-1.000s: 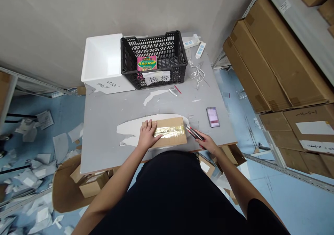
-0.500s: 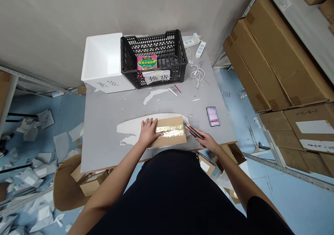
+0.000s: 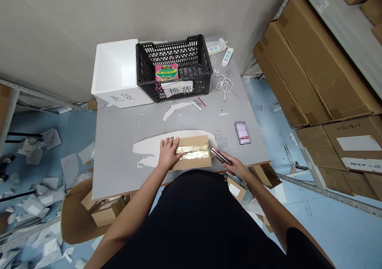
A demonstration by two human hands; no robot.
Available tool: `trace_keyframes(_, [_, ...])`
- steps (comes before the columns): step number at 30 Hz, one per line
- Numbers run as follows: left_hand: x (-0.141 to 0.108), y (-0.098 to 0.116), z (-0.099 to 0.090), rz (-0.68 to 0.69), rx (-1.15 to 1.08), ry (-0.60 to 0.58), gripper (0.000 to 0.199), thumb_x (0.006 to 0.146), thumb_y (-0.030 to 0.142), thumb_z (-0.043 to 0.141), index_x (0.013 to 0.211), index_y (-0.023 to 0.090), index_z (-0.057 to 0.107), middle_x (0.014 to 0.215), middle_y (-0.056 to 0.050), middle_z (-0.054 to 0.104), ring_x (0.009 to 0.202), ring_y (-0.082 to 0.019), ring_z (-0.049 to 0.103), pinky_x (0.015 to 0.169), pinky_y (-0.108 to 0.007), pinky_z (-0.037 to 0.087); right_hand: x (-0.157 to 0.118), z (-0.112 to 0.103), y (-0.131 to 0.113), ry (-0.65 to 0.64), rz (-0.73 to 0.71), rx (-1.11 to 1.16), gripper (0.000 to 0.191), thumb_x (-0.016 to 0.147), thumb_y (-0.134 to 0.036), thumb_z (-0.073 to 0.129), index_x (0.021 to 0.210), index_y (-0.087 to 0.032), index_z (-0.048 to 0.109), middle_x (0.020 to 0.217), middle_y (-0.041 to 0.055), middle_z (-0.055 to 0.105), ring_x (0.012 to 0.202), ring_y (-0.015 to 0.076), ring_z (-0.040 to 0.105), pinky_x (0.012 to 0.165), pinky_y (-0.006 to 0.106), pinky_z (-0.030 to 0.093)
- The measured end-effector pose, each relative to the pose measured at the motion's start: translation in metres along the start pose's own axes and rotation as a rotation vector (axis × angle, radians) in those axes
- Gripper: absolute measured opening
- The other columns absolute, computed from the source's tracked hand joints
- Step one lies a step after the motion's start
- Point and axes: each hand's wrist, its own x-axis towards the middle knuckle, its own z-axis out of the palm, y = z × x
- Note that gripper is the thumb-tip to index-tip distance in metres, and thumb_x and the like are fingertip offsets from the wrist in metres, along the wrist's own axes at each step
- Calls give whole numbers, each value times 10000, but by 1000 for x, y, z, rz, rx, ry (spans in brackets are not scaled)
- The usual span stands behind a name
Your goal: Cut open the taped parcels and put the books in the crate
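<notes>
My left hand (image 3: 168, 153) flat on left end of cardboard parcel (image 3: 193, 153), fingers spread, pressing down. Right hand (image 3: 234, 166) closed around red-and-black utility knife (image 3: 220, 156), tip just beside parcel's right edge. Parcel on grey tabletop (image 3: 125, 141), near my edge, shiny tape (image 3: 192, 149) across middle. Farther up, black plastic crate (image 3: 171, 44) holding pink book (image 3: 166, 72); white box (image 3: 115, 68) touching crate's left side.

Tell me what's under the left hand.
The left hand rests on a cardboard parcel, beside its shiny tape; what lies beneath the palm is covered.
</notes>
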Motion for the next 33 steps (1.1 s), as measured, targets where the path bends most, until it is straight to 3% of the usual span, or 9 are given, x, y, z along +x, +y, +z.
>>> trace_keyframes(9, [-1, 2, 0, -12, -1, 7, 801, 817, 630, 536, 1467, 197, 358, 1452, -174, 418, 1354, -361, 317, 1148, -555, 137, -9, -7, 0, -58, 40, -18, 714, 796, -334, 646, 1466, -286, 402, 1085, 48, 679, 480, 55, 421, 449, 201, 381])
trace_keyframes(19, [-2, 2, -1, 2, 4, 15, 799, 815, 632, 534, 1462, 194, 368, 1439, -169, 437, 1349, -355, 329, 1151, -547, 135, -26, -14, 14, -80, 37, -6, 711, 802, -392, 643, 1463, -265, 411, 841, 13, 670, 454, 71, 416, 438, 211, 373])
trace_keyframes(25, [-1, 2, -4, 0, -21, 4, 795, 808, 621, 550, 1464, 211, 366, 1452, -159, 430, 1363, -355, 315, 1149, -553, 138, -16, -4, 11, 67, -9, 62, 704, 798, -376, 630, 1458, -260, 414, 706, -25, 603, 433, 66, 380, 420, 202, 354])
trace_keyframes(33, [-3, 2, -2, 2, -3, 16, 793, 817, 634, 525, 1465, 204, 365, 1438, -163, 438, 1358, -356, 321, 1152, -554, 130, -14, 6, 12, -16, 43, 77, 740, 798, -363, 621, 1483, -253, 364, 857, 12, 657, 446, 54, 385, 421, 197, 365])
